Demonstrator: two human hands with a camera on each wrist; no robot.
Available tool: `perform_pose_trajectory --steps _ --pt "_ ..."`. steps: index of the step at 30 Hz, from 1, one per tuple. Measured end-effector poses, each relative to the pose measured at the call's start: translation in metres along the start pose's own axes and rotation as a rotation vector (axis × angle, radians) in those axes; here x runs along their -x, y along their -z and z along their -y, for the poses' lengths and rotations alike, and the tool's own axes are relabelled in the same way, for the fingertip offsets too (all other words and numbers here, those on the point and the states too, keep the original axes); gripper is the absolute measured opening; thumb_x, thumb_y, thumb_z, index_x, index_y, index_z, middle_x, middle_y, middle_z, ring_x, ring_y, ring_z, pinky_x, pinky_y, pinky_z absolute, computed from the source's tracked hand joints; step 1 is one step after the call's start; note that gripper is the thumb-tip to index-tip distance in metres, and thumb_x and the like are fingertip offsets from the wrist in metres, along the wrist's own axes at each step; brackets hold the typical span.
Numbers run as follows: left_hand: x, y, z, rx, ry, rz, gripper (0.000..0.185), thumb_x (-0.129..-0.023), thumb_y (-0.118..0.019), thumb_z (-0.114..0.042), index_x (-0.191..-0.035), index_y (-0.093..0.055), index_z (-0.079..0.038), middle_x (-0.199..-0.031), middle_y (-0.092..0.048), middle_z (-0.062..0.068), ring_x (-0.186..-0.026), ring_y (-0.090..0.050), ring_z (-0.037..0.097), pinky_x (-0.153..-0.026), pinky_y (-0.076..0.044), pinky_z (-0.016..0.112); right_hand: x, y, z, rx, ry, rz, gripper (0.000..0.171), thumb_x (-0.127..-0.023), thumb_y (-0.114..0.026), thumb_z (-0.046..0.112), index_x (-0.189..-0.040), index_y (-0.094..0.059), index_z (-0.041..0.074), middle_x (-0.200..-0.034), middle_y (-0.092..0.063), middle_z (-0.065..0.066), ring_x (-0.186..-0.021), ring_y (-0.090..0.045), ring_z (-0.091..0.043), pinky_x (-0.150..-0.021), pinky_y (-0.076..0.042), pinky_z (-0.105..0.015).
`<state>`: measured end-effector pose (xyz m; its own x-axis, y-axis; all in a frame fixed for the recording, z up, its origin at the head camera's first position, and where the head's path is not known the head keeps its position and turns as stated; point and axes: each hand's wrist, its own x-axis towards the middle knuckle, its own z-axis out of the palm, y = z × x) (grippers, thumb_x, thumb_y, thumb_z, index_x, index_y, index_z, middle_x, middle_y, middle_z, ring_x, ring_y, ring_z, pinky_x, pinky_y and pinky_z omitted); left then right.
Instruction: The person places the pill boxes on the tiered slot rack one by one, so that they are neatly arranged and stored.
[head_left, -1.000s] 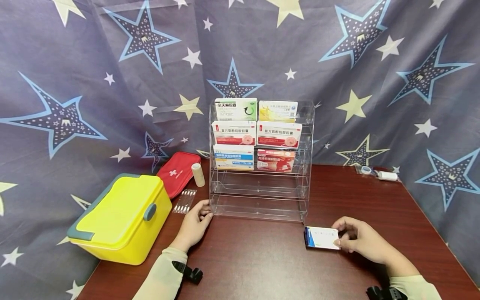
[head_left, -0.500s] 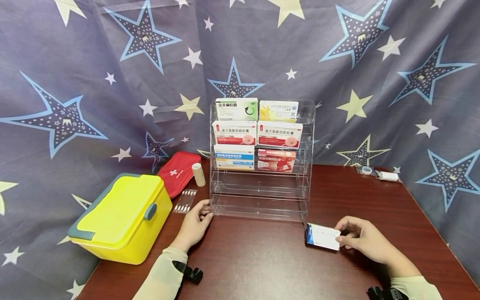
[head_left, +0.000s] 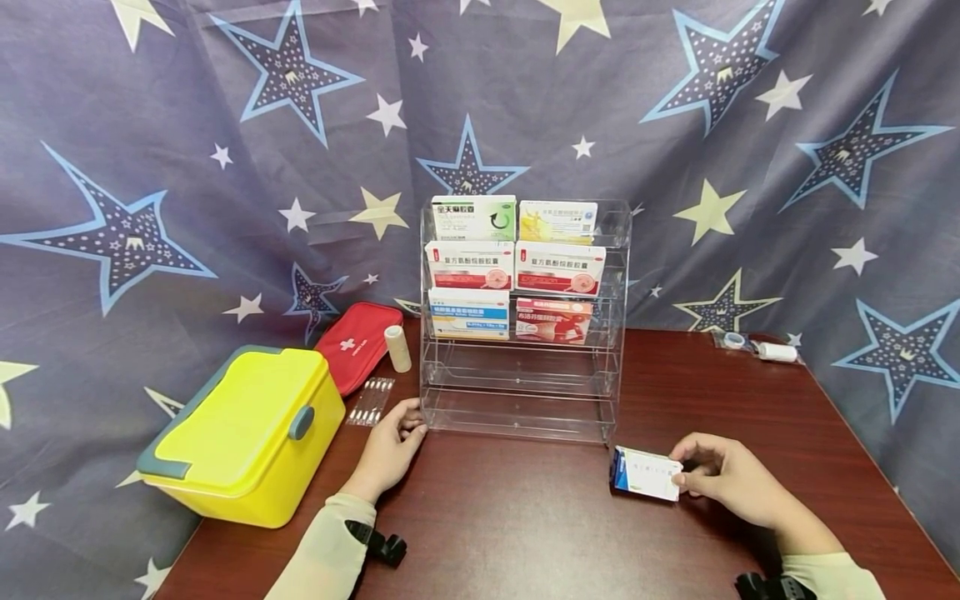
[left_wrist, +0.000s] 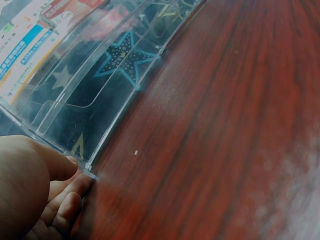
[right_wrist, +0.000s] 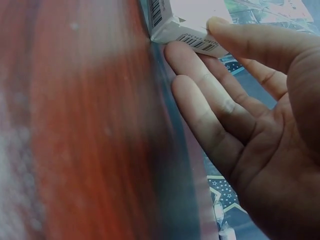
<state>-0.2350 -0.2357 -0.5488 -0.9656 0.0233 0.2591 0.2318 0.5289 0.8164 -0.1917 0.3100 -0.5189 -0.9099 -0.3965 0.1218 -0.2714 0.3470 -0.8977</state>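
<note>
The small medicine box [head_left: 646, 473] is white on its broad face with a blue end panel, and the right wrist view picks up barcodes printed along its edges [right_wrist: 186, 30]. It sits at the fingertips of the right hand [head_left: 726, 480], thumb on top and fingers [right_wrist: 200, 90] underneath the near end, so the hand pinches it, with the rest of the box reaching out beyond the fingertips, tilted and low over the counter [head_left: 525, 533]. Just beyond the box, a little further out from that hand, stands the clear acrylic rack [head_left: 521, 392], its upper tiers filled with red, white, blue and green medicine cartons and its lower tiers showing only clear plastic. The left hand [head_left: 390, 446] rests on the counter with loosely bent fingers [left_wrist: 65, 210] touching the rack's near bottom corner, gripping nothing. Outward of that hand lies a strip of swabs [head_left: 369, 402], then a yellow lidded case [head_left: 243, 433], a red first-aid pouch [head_left: 355, 343] and a white roll [head_left: 397, 348]. The counter is dark red-brown wood grain, and a blue-grey cloth [head_left: 187, 167] printed with stars hangs behind it all.
</note>
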Motion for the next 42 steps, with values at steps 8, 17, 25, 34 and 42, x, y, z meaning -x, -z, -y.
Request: perform_pose_trajectory --steps 8,17,25,34,42 --pt "0.0 0.0 0.0 -0.005 -0.003 0.001 0.04 -0.098 -0.07 0.001 -0.136 -0.063 -0.007 -0.111 -0.074 0.008 -0.103 -0.07 0.021 -0.083 -0.055 0.027 0.001 0.001 0.001 -0.001 0.007 -0.027 0.025 -0.09 -0.081 0.002 -0.111 -0.068 0.005 -0.101 -0.07 -0.014 -0.073 -0.074 -0.022 -0.059 -0.062 -0.04" --pt "0.0 0.0 -0.001 0.001 -0.001 -0.004 0.041 -0.097 -0.07 0.002 -0.136 -0.063 -0.004 -0.111 -0.074 0.009 -0.103 -0.07 0.022 -0.082 -0.054 0.026 -0.003 0.002 0.017 0.02 0.03 -0.081 0.023 -0.091 -0.079 0.0 -0.11 -0.068 0.007 -0.093 -0.073 -0.015 -0.076 -0.076 -0.029 -0.06 -0.062 -0.042" --pt "-0.001 -0.001 0.001 -0.005 -0.012 -0.007 0.04 -0.097 -0.071 0.001 -0.136 -0.064 -0.007 -0.11 -0.074 0.007 -0.102 -0.069 0.021 -0.082 -0.055 0.027 -0.033 -0.018 0.076 0.22 0.168 -0.194 0.029 -0.086 -0.086 0.002 -0.105 -0.072 0.02 -0.102 -0.073 0.0 -0.083 -0.075 -0.015 -0.067 -0.059 -0.028" --pt "-0.003 -0.001 0.002 0.004 -0.002 0.005 0.039 -0.098 -0.069 0.001 -0.136 -0.063 -0.007 -0.112 -0.074 0.008 -0.104 -0.07 0.021 -0.083 -0.055 0.027 -0.109 -0.058 0.131 0.238 0.285 -0.241 0.027 -0.086 -0.084 0.0 -0.104 -0.073 0.017 -0.103 -0.072 0.002 -0.083 -0.074 -0.014 -0.071 -0.061 -0.029" --pt "-0.002 -0.002 0.002 -0.003 -0.016 -0.001 0.04 -0.097 -0.07 0.001 -0.136 -0.063 -0.007 -0.111 -0.075 0.008 -0.104 -0.071 0.022 -0.083 -0.056 0.028 -0.167 -0.108 0.149 0.386 0.297 -0.337 0.024 -0.087 -0.086 0.008 -0.103 -0.073 0.019 -0.103 -0.069 0.005 -0.081 -0.074 -0.009 -0.07 -0.06 -0.027"
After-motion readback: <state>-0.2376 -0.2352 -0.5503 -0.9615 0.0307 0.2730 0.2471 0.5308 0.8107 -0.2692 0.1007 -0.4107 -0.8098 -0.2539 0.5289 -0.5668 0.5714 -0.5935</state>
